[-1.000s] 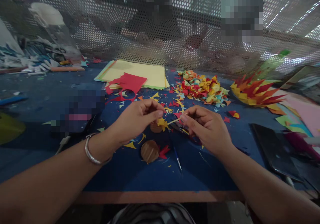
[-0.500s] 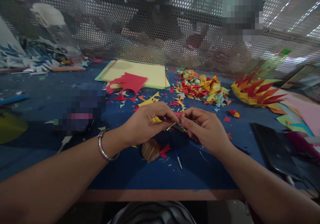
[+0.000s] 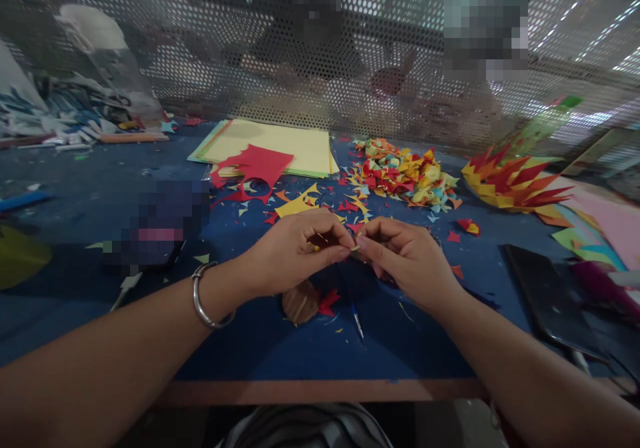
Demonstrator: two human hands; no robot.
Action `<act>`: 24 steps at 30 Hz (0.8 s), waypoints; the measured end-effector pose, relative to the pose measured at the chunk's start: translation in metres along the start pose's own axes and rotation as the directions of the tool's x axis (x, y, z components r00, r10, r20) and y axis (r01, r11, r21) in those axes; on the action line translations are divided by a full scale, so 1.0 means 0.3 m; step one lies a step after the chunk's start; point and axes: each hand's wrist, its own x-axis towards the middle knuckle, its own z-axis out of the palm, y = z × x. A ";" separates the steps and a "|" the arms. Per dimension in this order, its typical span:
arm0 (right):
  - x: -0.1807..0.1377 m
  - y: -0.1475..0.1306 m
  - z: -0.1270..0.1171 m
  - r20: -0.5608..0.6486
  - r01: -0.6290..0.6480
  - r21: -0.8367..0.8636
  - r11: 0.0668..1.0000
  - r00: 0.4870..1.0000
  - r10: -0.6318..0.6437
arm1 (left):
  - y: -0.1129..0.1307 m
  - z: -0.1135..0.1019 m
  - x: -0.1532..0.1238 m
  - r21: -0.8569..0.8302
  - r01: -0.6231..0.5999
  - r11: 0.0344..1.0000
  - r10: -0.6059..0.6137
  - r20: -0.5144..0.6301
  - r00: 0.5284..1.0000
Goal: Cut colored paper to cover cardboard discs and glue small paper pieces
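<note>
Above the blue tabletop, my left hand [image 3: 305, 248] and my right hand [image 3: 410, 255] meet at the fingertips. Thumb and forefinger of each are pinched on a small pale piece of paper [image 3: 355, 248], mostly covered by the fingers. Below them lie a round brown corrugated disc [image 3: 301, 303], a red pointed paper piece [image 3: 329, 301] touching its right side, and a thin blue-handled tool [image 3: 357, 323] with a light tip. Just beyond my hands are a cut yellow sheet [image 3: 295, 206], a red sheet with cut-outs [image 3: 265, 165] and scattered scraps.
Behind are stacked paper sheets [image 3: 285, 135], a heap of folded paper pieces [image 3: 400, 175] and a spiky red-yellow paper form [image 3: 515, 181]. A phone [image 3: 150, 225] lies left, a black phone [image 3: 545, 301] right. A perforated screen [image 3: 225, 28] closes the back, with people beyond it.
My fingertips have shifted slightly around the paper piece. A pale strip that stuck out beneath my left fingers no longer shows there. The things on the table stay put.
</note>
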 end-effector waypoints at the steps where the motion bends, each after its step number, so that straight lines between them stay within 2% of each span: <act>1: 0.001 0.000 0.000 0.001 -0.004 -0.001 1.000 1.000 0.004 | 0.001 0.003 -0.002 -0.060 0.062 0.996 -0.062 0.000 0.998; 4: 0.002 -0.001 0.001 0.000 0.004 -0.025 1.000 1.000 -0.004 | 0.000 0.014 -0.006 -0.252 0.198 0.947 -0.199 0.020 0.980; 10: -0.001 0.005 0.004 0.027 0.017 -0.037 0.999 1.000 -0.016 | -0.001 0.026 -0.005 -0.461 0.309 0.832 -0.321 0.055 0.946; 15: -0.003 0.006 0.005 0.023 0.011 -0.069 0.998 1.000 -0.009 | 0.001 0.030 -0.008 -0.494 0.344 0.799 -0.363 0.061 0.930; 24: 0.000 -0.009 0.007 0.027 -0.011 -0.079 0.997 1.000 0.013 | 0.015 0.029 -0.014 -0.442 0.379 0.813 -0.396 0.058 0.916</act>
